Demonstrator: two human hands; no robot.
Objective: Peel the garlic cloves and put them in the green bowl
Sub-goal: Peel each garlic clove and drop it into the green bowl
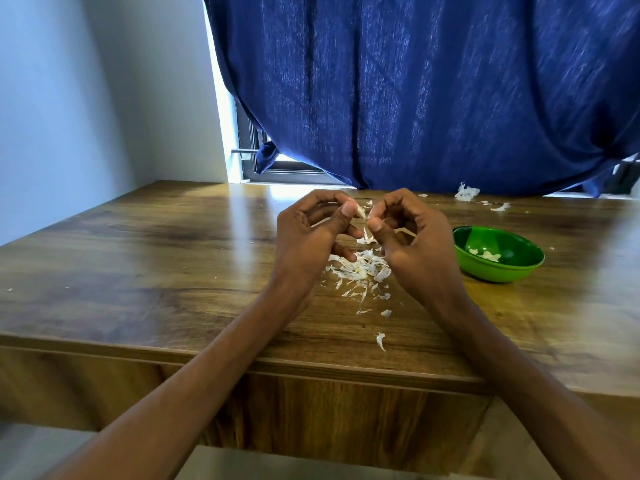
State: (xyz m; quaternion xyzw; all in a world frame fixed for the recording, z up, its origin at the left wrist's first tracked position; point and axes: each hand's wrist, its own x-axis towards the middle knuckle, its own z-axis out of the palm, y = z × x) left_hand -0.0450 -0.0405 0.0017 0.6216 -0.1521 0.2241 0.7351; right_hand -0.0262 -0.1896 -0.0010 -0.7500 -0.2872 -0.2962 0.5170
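hands: left hand and right hand pinch a garlic clove between curled fingertips
skins: peel pile beneath, on table
bowl: green bowl right, peeled cloves inside

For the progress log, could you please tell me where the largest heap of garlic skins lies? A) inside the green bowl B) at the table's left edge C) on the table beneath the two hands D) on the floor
C: the biggest pile of skins lies on the table under the left hand and right hand; the green bowl holds only a few pale pieces.
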